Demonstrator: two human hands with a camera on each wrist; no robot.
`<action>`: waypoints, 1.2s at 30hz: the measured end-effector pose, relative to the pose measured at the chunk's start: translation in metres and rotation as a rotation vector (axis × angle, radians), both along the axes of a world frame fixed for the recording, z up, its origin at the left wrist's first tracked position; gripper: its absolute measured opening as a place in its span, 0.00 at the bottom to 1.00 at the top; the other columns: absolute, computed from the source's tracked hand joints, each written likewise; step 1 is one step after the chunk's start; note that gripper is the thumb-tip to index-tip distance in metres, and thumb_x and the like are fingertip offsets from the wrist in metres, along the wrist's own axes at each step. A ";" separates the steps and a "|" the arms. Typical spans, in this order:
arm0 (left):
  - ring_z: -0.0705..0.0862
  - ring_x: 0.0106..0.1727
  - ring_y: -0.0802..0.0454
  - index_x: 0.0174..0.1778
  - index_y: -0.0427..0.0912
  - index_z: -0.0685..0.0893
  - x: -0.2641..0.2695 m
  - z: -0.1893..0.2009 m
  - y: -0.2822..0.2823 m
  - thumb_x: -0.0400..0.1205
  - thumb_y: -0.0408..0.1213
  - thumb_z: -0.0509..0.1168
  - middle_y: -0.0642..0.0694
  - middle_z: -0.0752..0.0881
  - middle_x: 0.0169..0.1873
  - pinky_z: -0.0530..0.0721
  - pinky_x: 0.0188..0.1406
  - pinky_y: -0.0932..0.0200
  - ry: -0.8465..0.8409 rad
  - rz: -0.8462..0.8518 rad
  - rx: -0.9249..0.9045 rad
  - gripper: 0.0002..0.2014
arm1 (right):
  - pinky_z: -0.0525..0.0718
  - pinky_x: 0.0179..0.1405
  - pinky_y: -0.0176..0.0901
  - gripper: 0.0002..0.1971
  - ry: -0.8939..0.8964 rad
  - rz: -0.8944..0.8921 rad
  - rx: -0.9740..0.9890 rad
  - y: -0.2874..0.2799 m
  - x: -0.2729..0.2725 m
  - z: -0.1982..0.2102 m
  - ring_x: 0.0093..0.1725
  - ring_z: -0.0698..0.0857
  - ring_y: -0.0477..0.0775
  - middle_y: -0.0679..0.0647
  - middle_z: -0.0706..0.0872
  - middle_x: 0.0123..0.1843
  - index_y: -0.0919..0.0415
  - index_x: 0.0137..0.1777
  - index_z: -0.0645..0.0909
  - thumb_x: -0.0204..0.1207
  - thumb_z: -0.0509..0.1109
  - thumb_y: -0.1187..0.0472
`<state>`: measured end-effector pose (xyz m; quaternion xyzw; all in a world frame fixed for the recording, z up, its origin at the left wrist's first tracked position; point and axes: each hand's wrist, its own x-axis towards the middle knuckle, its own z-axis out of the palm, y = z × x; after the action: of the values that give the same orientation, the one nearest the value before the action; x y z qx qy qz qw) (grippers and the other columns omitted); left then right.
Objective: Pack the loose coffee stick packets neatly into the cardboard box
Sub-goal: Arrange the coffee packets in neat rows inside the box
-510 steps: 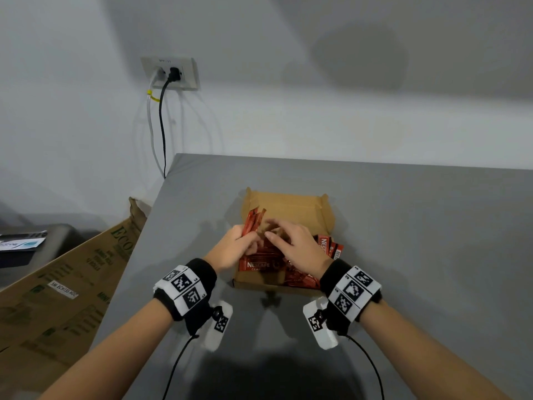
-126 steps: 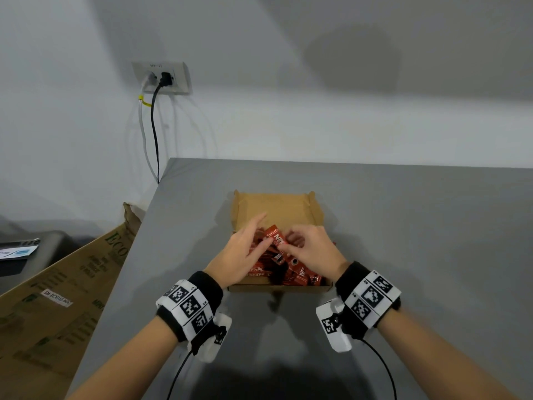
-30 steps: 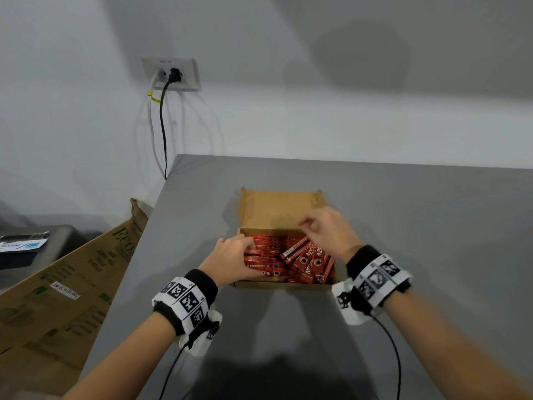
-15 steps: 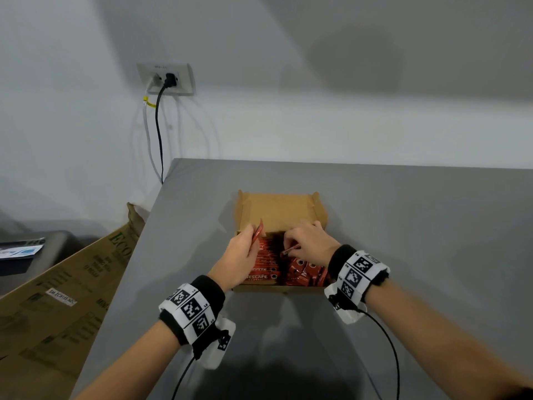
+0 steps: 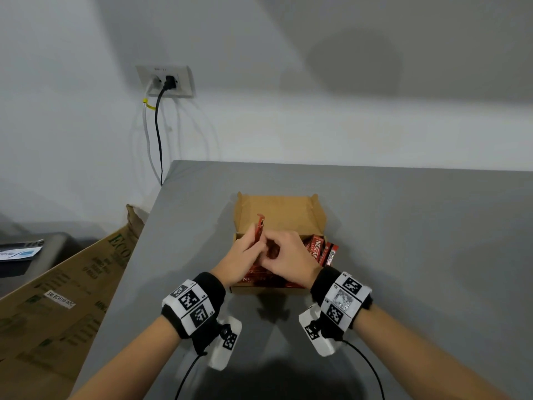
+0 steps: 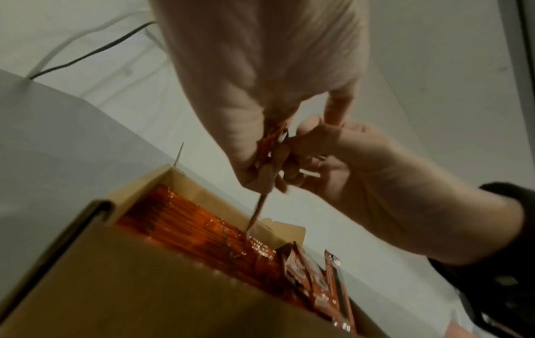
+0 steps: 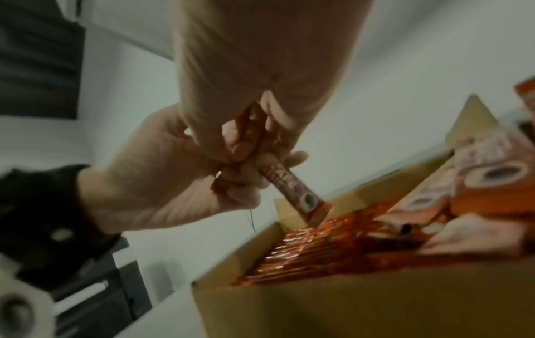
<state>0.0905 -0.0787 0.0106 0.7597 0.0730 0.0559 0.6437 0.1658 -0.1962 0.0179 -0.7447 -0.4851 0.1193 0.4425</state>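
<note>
An open cardboard box [image 5: 278,212] sits mid-table, and red coffee stick packets [image 6: 188,217] lie in rows inside it. More packets [image 5: 320,250] stand tilted at its right end. Both hands meet above the box's left half. My left hand [image 5: 255,244] pinches a red stick packet [image 5: 260,226] upright, its lower end reaching down to the packed rows [image 7: 312,247]. My right hand [image 5: 273,247] has its fingers curled round the same packet [image 7: 295,192], pressed against the left fingers. How many sticks are in the grip stays hidden.
The grey table [image 5: 418,255] ends close to the box's left. Beyond that edge a large brown carton [image 5: 72,290] leans, and a dark unit with papers [image 5: 26,254] stands further left. A wall socket with cables [image 5: 165,82] is behind.
My right hand has come out of the box's right half and joined my left hand on the upright packet. The left hand has lifted slightly. Tilted packets at the right end are uncovered.
</note>
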 end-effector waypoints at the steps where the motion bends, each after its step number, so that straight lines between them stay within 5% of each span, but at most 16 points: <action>1: 0.76 0.47 0.55 0.50 0.55 0.73 -0.001 0.001 -0.003 0.86 0.34 0.53 0.43 0.78 0.46 0.75 0.50 0.66 -0.017 0.032 0.008 0.09 | 0.71 0.36 0.24 0.06 0.002 -0.002 0.015 0.000 0.000 0.000 0.33 0.77 0.37 0.45 0.80 0.32 0.61 0.36 0.78 0.68 0.71 0.70; 3: 0.82 0.45 0.58 0.56 0.51 0.76 0.000 -0.001 -0.006 0.86 0.35 0.54 0.50 0.83 0.44 0.79 0.51 0.66 -0.081 0.138 -0.004 0.08 | 0.74 0.37 0.27 0.07 0.022 -0.108 0.101 -0.001 0.000 0.001 0.34 0.78 0.40 0.47 0.80 0.34 0.59 0.41 0.78 0.69 0.70 0.70; 6: 0.75 0.32 0.55 0.41 0.47 0.76 0.003 -0.002 -0.003 0.85 0.33 0.57 0.52 0.77 0.30 0.76 0.36 0.58 -0.140 0.288 -0.073 0.08 | 0.77 0.43 0.30 0.12 0.100 -0.288 0.175 -0.002 0.001 -0.003 0.41 0.79 0.43 0.50 0.80 0.42 0.56 0.57 0.73 0.76 0.67 0.67; 10: 0.71 0.25 0.59 0.40 0.40 0.73 0.004 0.000 0.000 0.83 0.24 0.55 0.51 0.74 0.27 0.73 0.24 0.68 -0.164 0.243 -0.212 0.09 | 0.77 0.64 0.39 0.17 0.336 -0.066 -0.105 -0.001 -0.006 -0.010 0.61 0.81 0.46 0.50 0.82 0.61 0.57 0.72 0.69 0.84 0.56 0.56; 14: 0.77 0.28 0.59 0.43 0.39 0.76 0.004 0.000 0.000 0.82 0.21 0.51 0.49 0.80 0.30 0.78 0.31 0.67 -0.183 0.256 -0.270 0.12 | 0.78 0.48 0.29 0.13 0.321 -0.117 -0.025 0.002 -0.004 -0.015 0.44 0.83 0.36 0.48 0.86 0.50 0.60 0.63 0.79 0.83 0.61 0.58; 17: 0.76 0.26 0.60 0.48 0.42 0.80 0.003 -0.004 0.004 0.85 0.26 0.47 0.53 0.79 0.27 0.76 0.32 0.64 -0.158 0.341 -0.294 0.16 | 0.77 0.39 0.29 0.07 0.257 -0.188 0.015 -0.001 0.001 -0.010 0.31 0.80 0.38 0.51 0.85 0.38 0.58 0.51 0.79 0.83 0.60 0.61; 21: 0.79 0.37 0.60 0.51 0.47 0.83 -0.002 -0.010 0.008 0.87 0.35 0.50 0.50 0.75 0.41 0.79 0.42 0.65 -0.144 0.471 -0.128 0.15 | 0.80 0.43 0.33 0.07 0.327 -0.205 0.100 -0.008 0.004 -0.005 0.36 0.83 0.47 0.49 0.87 0.38 0.55 0.58 0.73 0.84 0.56 0.60; 24: 0.75 0.46 0.65 0.55 0.49 0.84 -0.003 -0.010 0.009 0.87 0.39 0.52 0.52 0.70 0.43 0.77 0.53 0.66 -0.124 0.484 0.003 0.14 | 0.77 0.47 0.25 0.05 0.330 -0.172 0.091 -0.011 0.000 -0.004 0.44 0.86 0.44 0.49 0.88 0.38 0.53 0.57 0.71 0.84 0.56 0.58; 26: 0.76 0.40 0.66 0.55 0.49 0.83 -0.003 -0.007 0.009 0.85 0.37 0.56 0.46 0.74 0.41 0.77 0.45 0.71 -0.131 0.464 0.066 0.11 | 0.76 0.44 0.23 0.03 0.348 -0.157 0.113 -0.011 -0.002 -0.001 0.41 0.85 0.37 0.49 0.87 0.37 0.53 0.50 0.71 0.84 0.57 0.58; 29: 0.81 0.29 0.57 0.50 0.45 0.85 -0.005 -0.004 0.005 0.82 0.34 0.63 0.43 0.84 0.31 0.80 0.31 0.66 -0.149 0.415 -0.056 0.07 | 0.77 0.37 0.27 0.04 0.350 -0.179 0.122 -0.011 -0.002 -0.001 0.35 0.83 0.35 0.49 0.86 0.38 0.53 0.45 0.73 0.82 0.61 0.58; 36: 0.87 0.33 0.48 0.42 0.28 0.80 -0.008 0.000 0.006 0.84 0.30 0.57 0.39 0.87 0.30 0.87 0.37 0.60 -0.077 0.314 -0.398 0.11 | 0.77 0.33 0.26 0.08 0.233 -0.244 0.104 -0.015 0.008 0.008 0.31 0.80 0.35 0.43 0.82 0.32 0.53 0.39 0.79 0.69 0.77 0.61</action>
<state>0.0827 -0.0725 0.0102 0.5946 0.1751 0.1684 0.7664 0.1740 -0.2112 0.0261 -0.7555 -0.3420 0.1250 0.5447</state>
